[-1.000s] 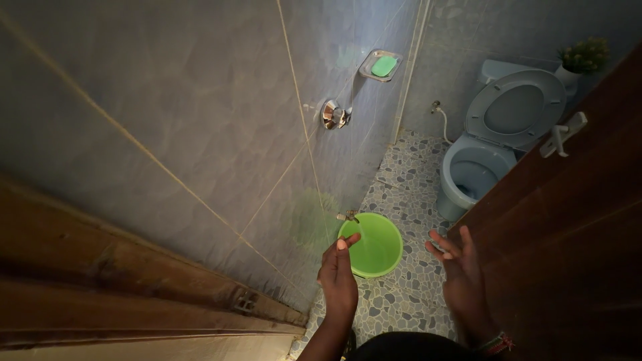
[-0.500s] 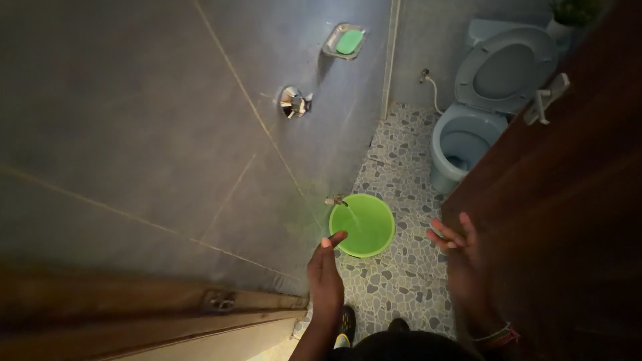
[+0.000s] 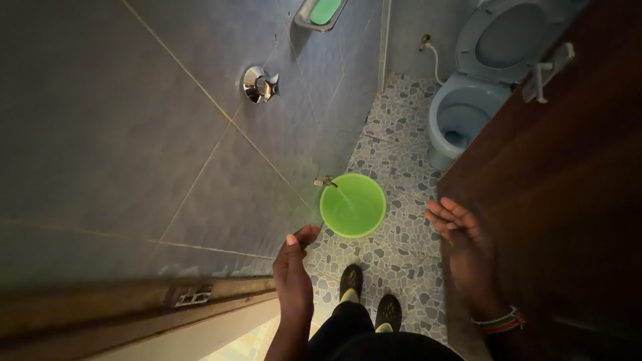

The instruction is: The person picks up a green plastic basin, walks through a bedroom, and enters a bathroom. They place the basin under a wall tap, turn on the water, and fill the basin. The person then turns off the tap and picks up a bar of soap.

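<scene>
The scene is dim overall, with a dark falloff toward the edges. The brightest light falls near the top centre, on the grey tiled wall (image 3: 200,134) and the pale blue toilet bowl (image 3: 461,120). The round chrome wall valve (image 3: 257,83) carries small glints. The bright green plastic bucket (image 3: 353,205) casts a green tint on the wall beside it. The dark brown wooden door (image 3: 568,200) stays murky. Straight tile lines bow toward the edges, and both hands look soft and underexposed.

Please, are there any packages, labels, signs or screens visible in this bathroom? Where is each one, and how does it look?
None are visible: no package, label, sign or screen. Only a green bucket under a small wall tap, green soap in a wall dish, and a blue toilet.
</scene>
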